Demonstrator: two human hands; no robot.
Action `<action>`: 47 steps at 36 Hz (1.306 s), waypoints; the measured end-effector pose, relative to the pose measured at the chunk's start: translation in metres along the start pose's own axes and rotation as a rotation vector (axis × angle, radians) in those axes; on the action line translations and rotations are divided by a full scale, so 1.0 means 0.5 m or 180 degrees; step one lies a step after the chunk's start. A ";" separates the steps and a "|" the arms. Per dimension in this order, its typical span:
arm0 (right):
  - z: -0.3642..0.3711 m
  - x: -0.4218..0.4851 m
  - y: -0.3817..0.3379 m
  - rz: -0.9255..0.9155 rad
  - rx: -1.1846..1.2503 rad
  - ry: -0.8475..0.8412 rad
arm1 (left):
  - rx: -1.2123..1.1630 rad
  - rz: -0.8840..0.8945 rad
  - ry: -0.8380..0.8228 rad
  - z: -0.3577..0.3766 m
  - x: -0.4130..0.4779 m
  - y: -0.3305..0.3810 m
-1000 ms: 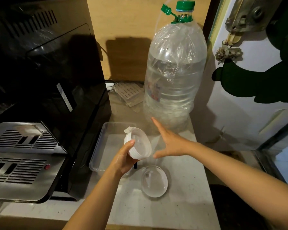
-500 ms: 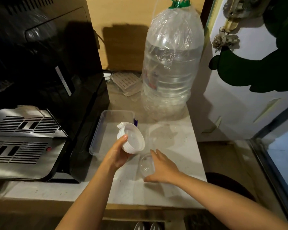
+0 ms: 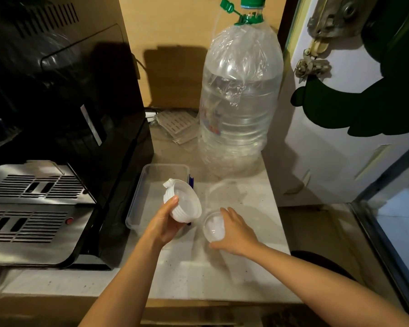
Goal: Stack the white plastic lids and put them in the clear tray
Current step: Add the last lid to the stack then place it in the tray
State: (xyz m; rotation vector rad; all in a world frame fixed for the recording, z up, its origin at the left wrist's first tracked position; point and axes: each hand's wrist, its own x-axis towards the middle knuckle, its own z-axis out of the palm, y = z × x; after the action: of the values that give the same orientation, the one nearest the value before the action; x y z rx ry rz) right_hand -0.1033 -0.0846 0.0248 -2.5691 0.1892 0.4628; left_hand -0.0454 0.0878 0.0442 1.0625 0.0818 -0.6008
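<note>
My left hand holds a stack of several white plastic lids, tilted, just above the near right edge of the clear tray. The tray lies on the counter beside the black machine and looks empty. A single white lid rests on the counter to the right of the stack. My right hand is curled around its right side, thumb at the near rim and fingers at the far rim, gripping it.
A big black coffee machine with a steel drip tray fills the left. A large water bottle with a green cap stands behind the tray. A white door bounds the right. The pale counter ends near me.
My right hand came back from near the bottle down to the single lid and closed around it. The left hand kept the stack almost still over the tray's edge.
</note>
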 end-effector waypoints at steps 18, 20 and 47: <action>-0.221 0.063 -0.071 -0.0957 0.1336 0.0721 | 0.0027 0.0098 -0.0318 0.048 0.067 0.065; -0.223 0.071 -0.081 -0.1033 0.1293 0.0635 | 0.0074 0.0121 -0.0430 0.055 0.075 0.072; -0.263 0.135 -0.122 -0.1396 0.1289 -0.0256 | -0.0242 0.0098 -0.0829 0.076 0.149 0.120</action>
State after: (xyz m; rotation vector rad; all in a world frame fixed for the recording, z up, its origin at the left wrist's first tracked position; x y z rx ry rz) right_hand 0.0110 -0.1028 0.1352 -2.1065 -0.2794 0.3195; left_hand 0.0389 0.0449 0.0851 0.9031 -0.1378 -0.6979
